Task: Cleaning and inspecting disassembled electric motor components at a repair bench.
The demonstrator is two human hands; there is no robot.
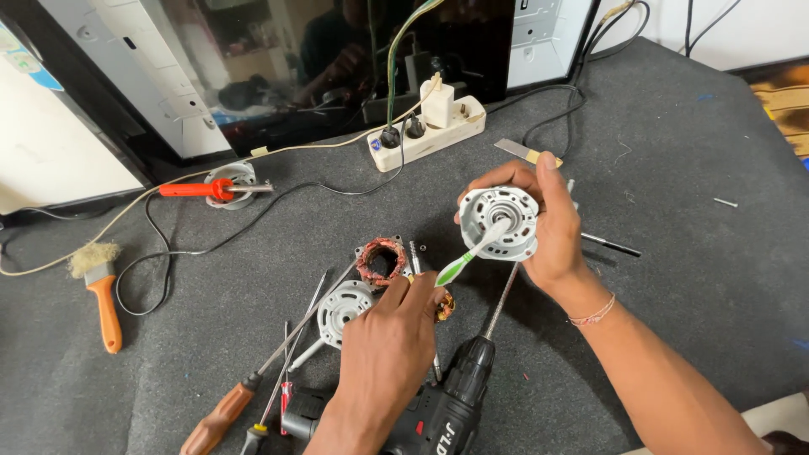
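The worktop (674, 211) is dark grey. The toothbrush (462, 261) is green and white, the motor cover (506, 221) silvery grey, the winding (381, 261) copper-red, the brush handle (107, 313) orange, the power strip (425, 135) cream.

Screen (337, 67): large, dark, glossy, black-framed, propped at the bench's far edge ahead of me. Label (25, 59): white-blue sticker, far top-left corner. No packages.

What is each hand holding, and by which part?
Right hand grips the round metal motor cover by its rim; left hand holds a green-and-white toothbrush by its handle.
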